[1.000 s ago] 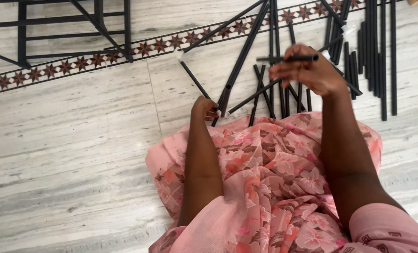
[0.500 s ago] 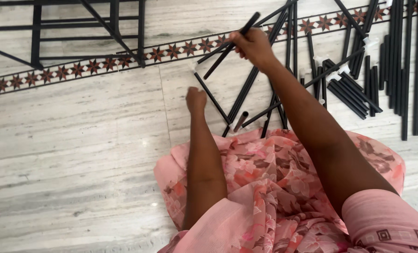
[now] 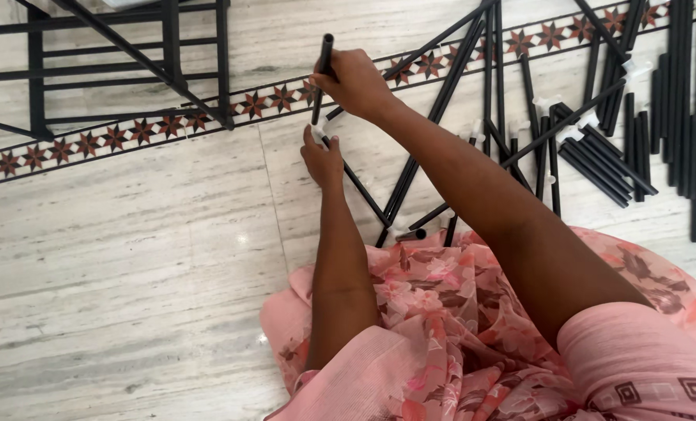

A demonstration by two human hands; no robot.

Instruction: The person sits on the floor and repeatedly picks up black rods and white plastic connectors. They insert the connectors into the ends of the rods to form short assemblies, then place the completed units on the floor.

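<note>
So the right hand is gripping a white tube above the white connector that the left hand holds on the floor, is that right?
Not quite: the tube is black, not white. In the head view the right hand grips a black tube above the white connector that the left hand holds on the marble floor.

Pale grey-white marble floor (image 3: 129, 257) spreads underfoot, streaked and glossy, catching small glints of light. A dark inlaid border of red-brown stars (image 3: 114, 136) runs slantwise across it. A black metal frame (image 3: 129, 54) stands at the upper left.
</note>
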